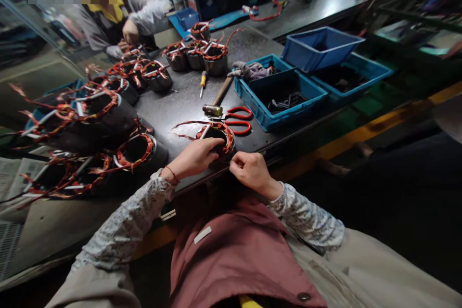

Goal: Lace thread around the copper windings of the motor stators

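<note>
A motor stator (pixel 228 140) with a dark round body and copper-red windings stands near the bench's front edge, its loose leads pointing left. My left hand (pixel 193 158) grips its near left rim, with the index finger stretched over the opening. Just off the stator's right side, my right hand (pixel 252 169) is closed in a pinch. What lies between those fingertips is too small to make out. Behind the stator lie red-handled scissors (pixel 240 120) and a hammer (pixel 212 109) with a wooden handle.
More wound stators (pixel 135 149) are stacked at the left, and several (pixel 215 63) stand farther back. A yellow screwdriver (pixel 203 84) lies mid-bench. Blue bins (pixel 267 118) with dark small parts and a glove (pixel 252 70) stand at the right. Across the bench, a co-worker's hand (pixel 130 33) handles stators.
</note>
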Available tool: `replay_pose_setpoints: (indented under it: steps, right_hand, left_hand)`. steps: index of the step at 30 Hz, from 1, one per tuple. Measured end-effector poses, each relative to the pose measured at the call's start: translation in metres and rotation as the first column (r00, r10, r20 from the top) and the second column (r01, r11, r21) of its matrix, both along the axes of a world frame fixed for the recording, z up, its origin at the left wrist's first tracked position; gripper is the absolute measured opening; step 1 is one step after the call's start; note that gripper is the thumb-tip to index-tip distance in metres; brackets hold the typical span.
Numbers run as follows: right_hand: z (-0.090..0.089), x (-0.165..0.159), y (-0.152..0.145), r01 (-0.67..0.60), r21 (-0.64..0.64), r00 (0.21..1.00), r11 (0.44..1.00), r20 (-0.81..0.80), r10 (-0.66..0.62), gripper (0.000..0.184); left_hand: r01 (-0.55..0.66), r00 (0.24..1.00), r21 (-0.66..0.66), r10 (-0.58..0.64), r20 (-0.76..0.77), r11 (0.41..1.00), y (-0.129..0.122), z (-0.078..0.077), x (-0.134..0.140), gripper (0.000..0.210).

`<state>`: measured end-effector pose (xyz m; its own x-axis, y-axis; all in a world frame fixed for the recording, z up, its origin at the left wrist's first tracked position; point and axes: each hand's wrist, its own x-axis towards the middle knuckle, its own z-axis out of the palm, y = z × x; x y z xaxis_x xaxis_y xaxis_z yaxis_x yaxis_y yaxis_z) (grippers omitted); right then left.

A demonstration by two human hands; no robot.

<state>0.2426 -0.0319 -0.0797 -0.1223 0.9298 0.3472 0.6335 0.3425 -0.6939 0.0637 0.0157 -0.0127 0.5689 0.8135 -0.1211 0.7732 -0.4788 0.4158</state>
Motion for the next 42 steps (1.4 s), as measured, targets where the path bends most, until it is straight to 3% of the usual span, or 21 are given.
replay_pose_setpoints:
  steps: [4, 9, 17, 21, 25, 28, 37, 42]
  right_hand:
    - [0.008, 0.006, 0.0, -0.025, -0.056, 0.987, 0.998, -0.163, 0.016, 0.019]
    - [0.011, 0.022, -0.008, -0.144, -0.236, 0.935, 0.961, -0.35, 0.055, 0.019]
    - [0.008, 0.018, 0.001, -0.109, -0.365, 0.921, 0.925, -0.387, -0.044, 0.017]
    - [0.007, 0.008, 0.004, -0.073, -0.305, 0.931, 0.95, -0.363, -0.045, 0.017]
    - [-0.001, -0.008, 0.004, 0.054, -0.094, 0.962, 0.994, -0.262, -0.077, 0.022]
    - [-0.008, -0.015, 0.0, 0.068, 0.007, 0.982, 0.998, -0.177, -0.066, 0.024]
    - [-0.009, -0.018, -0.006, 0.069, 0.014, 0.989, 0.998, -0.129, -0.066, 0.024]
    - [-0.014, 0.002, -0.012, -0.059, 0.028, 0.998, 0.998, -0.003, 0.059, 0.019]
  left_hand:
    - [0.041, 0.999, -0.012, -0.041, -0.01, 0.999, 0.002, 0.003, 0.0, 0.048]
    - [0.08, 0.997, -0.024, -0.08, 0.004, 0.997, 0.003, 0.002, -0.001, 0.041]
    - [0.08, 0.997, -0.023, -0.079, 0.024, 0.997, 0.003, 0.001, -0.002, 0.041]
    - [0.094, 0.995, -0.028, -0.093, 0.043, 0.995, 0.003, 0.0, -0.003, 0.042]
    - [0.099, 0.994, -0.043, -0.097, 0.057, 0.994, 0.005, -0.001, -0.007, 0.045]
    - [0.152, 0.986, -0.039, -0.148, 0.083, 0.988, 0.01, 0.0, -0.006, 0.04]
    - [0.291, 0.945, -0.016, -0.29, -0.152, 0.957, 0.038, 0.009, 0.012, 0.02]
    - [0.153, 0.979, 0.118, -0.135, -0.15, 0.981, 0.03, 0.019, 0.008, 0.024]
